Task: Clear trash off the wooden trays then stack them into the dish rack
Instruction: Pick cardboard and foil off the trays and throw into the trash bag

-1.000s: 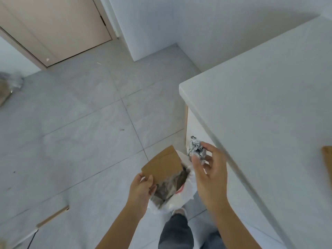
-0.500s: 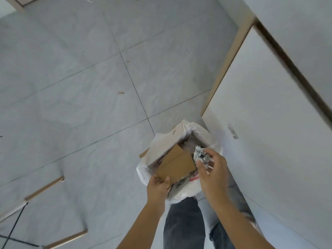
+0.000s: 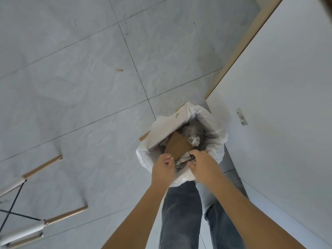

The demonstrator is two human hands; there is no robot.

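You held both hands over the white trash bag, the left hand loosely curled and empty, the right hand likewise holding nothing. The cardboard piece and crumpled foil wad lay inside it, evidently dropped as trash. No wooden trays showed.

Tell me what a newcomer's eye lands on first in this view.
The white-lined trash bin on the grey tiled floor, beside the white cabinet, holding a brown cardboard piece and a crumpled paper ball. Left hand and right hand hover over its near rim.
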